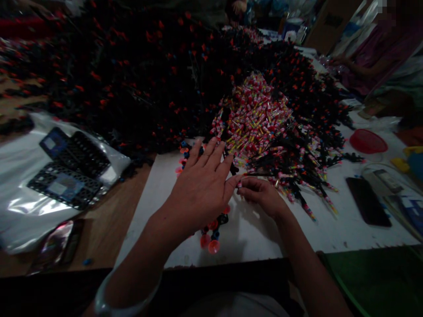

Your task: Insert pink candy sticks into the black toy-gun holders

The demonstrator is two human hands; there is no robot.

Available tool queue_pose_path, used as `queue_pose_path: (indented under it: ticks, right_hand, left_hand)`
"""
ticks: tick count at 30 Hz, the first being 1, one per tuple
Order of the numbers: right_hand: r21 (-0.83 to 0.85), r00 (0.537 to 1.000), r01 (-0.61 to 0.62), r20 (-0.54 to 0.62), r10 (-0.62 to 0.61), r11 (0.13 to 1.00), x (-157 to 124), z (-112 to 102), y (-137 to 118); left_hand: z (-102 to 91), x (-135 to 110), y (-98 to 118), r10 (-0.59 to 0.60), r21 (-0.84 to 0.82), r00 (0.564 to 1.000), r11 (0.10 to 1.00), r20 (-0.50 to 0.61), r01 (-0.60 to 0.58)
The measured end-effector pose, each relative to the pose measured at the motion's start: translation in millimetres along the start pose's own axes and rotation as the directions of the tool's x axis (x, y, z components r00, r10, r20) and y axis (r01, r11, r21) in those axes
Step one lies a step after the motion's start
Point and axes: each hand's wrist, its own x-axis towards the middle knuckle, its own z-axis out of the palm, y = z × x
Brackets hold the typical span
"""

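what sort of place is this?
Probably a small hand-assembly or packing workshop: a huge heap of black plastic pieces with orange parts, a pile of small pink-and-yellow tubes, and another person at upper right.

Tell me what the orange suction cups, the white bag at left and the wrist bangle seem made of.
Orange suction cups: probably soft plastic or rubber, slightly shiny, judging by the smooth moulded rims.
White bag: apparently thin plastic film, glossy, given its bright streaks and creases.
Bangle: smooth and polished, with pale highlights; stone, glass or plastic, the look leaves open.
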Motion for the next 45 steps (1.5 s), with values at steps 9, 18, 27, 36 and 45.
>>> queue_pose_path:
  ticks: [9,18,27,36,45]
  right_hand:
    - [0.101,0.993,-0.049,-0.102,0.059,0.994,-30.2,54.4,32.3]
    - [-0.548,0.942,-0.021,-0.291,-0.167,0.836,-38.1,84.7,46.5]
    - [-0.894,0.941,0.040,-0.116,-0.317,0.446,-36.2,35.2,14.1]
    - [-0.942,0.843,-0.290,-0.335,-0.420,0.169,-22.2,-34.4,-7.9]
    - [-0.034,0.971,-0.006,-0.239,-0.002,0.999,-49.7,43.8,35.1]
  left_hand:
    - [-1.2,-0.7,1.4,-0.005,-0.023,1.000,1.000,0.012,0.005]
    - [-2.5,0.0,2.7,-0.032,-0.060,0.999,0.998,-0.009,0.031]
    - [-2.2,0.2,2.6,-0.039,-0.067,0.999,0.997,-0.001,0.039]
    - [-11.5,-2.6,6.2,-0.040,-0.074,0.997,0.997,-0.070,0.035]
    - [-6.2,-17.6,18.4,0.008,-0.017,0.999,1.000,0.036,-0.007]
